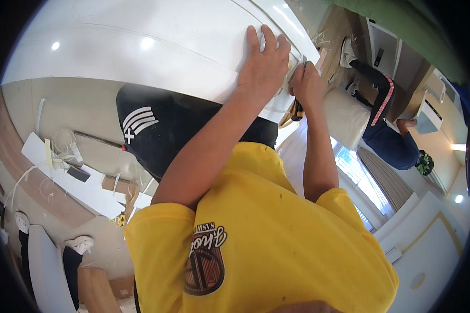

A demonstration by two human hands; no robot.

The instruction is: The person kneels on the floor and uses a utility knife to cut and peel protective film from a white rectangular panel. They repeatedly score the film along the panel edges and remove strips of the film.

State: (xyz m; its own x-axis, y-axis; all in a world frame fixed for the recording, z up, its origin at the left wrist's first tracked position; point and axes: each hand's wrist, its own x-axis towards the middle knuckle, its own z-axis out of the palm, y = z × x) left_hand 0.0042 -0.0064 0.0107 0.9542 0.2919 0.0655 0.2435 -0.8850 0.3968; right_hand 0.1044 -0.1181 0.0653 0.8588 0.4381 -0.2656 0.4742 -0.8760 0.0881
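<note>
A large glossy white panel (pixel 156 47) with a shallow groove line lies across my lap. My left hand (pixel 266 60) rests flat on it near its right end, fingers spread and holding nothing. Close beside it, at the panel's right edge, my right hand (pixel 308 83) is closed around a hand tool with a black and orange handle (pixel 297 111). The handle's end sticks out below the fist, and a bit of grey metal shows above it. My fingers hide the rest of the tool, so its exact kind cannot be made out.
On the floor to the left lie white board offcuts (pixel 96 190), a coiled cable (pixel 64 143) and a long dark bar (pixel 99 141). A person in dark clothes (pixel 391 141) holds a white box at the right. Another person's legs (pixel 72 271) stand by a pale panel (pixel 47 271) at lower left.
</note>
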